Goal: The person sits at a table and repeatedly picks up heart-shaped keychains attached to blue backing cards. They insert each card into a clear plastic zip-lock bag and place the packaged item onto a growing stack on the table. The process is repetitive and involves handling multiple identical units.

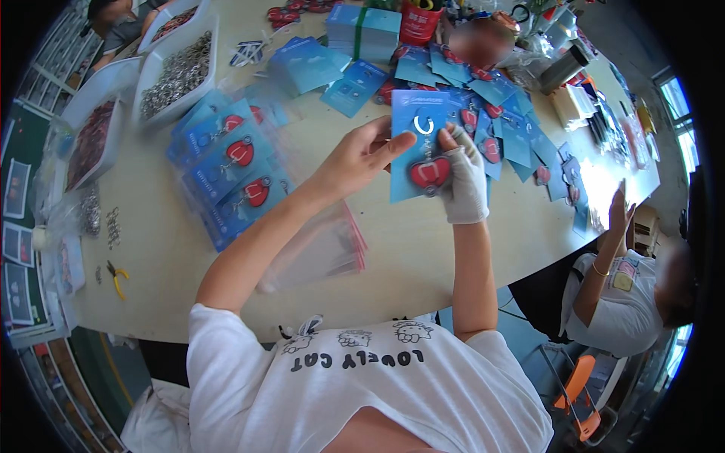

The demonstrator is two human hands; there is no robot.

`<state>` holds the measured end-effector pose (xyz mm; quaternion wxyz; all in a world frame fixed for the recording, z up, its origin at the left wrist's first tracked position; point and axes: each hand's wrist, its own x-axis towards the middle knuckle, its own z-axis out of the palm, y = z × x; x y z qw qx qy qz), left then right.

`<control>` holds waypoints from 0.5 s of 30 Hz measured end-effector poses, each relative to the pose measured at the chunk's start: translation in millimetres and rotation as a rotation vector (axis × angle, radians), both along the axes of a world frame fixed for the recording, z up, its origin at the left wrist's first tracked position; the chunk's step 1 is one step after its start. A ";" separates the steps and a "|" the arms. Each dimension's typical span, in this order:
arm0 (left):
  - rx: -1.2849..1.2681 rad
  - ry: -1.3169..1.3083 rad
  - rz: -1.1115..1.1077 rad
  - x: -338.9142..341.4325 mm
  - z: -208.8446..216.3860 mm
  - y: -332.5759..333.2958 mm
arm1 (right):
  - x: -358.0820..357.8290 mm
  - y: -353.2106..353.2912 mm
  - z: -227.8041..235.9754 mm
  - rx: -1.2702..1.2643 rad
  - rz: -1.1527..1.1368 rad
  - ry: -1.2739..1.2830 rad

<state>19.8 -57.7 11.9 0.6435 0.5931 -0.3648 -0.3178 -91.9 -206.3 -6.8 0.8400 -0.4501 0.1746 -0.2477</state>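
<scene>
Head view: person holds one blue card (418, 151) up over the table (408, 249), between both hands; card carries one red heart-shaped charm (430, 172) on a chain with one silver ring (424, 124) near the top. Left hand (355, 158) is bare, fingers closed on the card's left edge, thumb across the front; right hand (462, 181) wears a white glove, fingers pinched on the card's right edge just beside the charm; both hands clamped on the same card, close together.

Left of the hands: fanned row of bagged cards (226, 170), at least three red charms visible through the clear sleeves; exact count of cards unclear, they overlap. Below the left forearm: one stack of empty clear bags (321, 249) with a red strip along one edge, lying flat on the table.

Behind the held card: loose heap of blue cards (483, 113) with red charms, too many and too overlapped to count; one banded block of blue cards (366, 30) at the far edge, one red tub (419, 23) beside it.

Far left: three white trays; one tray of silver rings (177, 75), one tray of dark red parts (91, 143), third one partly cut off at the top. One pair of yellow-handled pliers (117, 278) near the table's left edge, well apart from both hands.

Right: a second person (627, 294) in a white shirt, one hand raised at the table's edge.
</scene>
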 end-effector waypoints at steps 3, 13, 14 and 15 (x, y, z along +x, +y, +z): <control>0.185 -0.162 0.034 7.8 -2.1 16.9 | 13.9 19.6 -18.6 0.103 0.009 -0.071; -0.139 0.043 0.525 -3.8 -13.9 33.5 | 29.6 62.9 -21.3 -0.377 0.203 0.234; -0.103 0.058 0.522 -6.1 -10.7 39.3 | 29.7 64.6 -27.1 -0.332 0.137 0.186; -0.071 0.071 0.525 -6.9 -8.5 43.0 | 32.2 67.9 -34.1 -0.292 0.076 0.133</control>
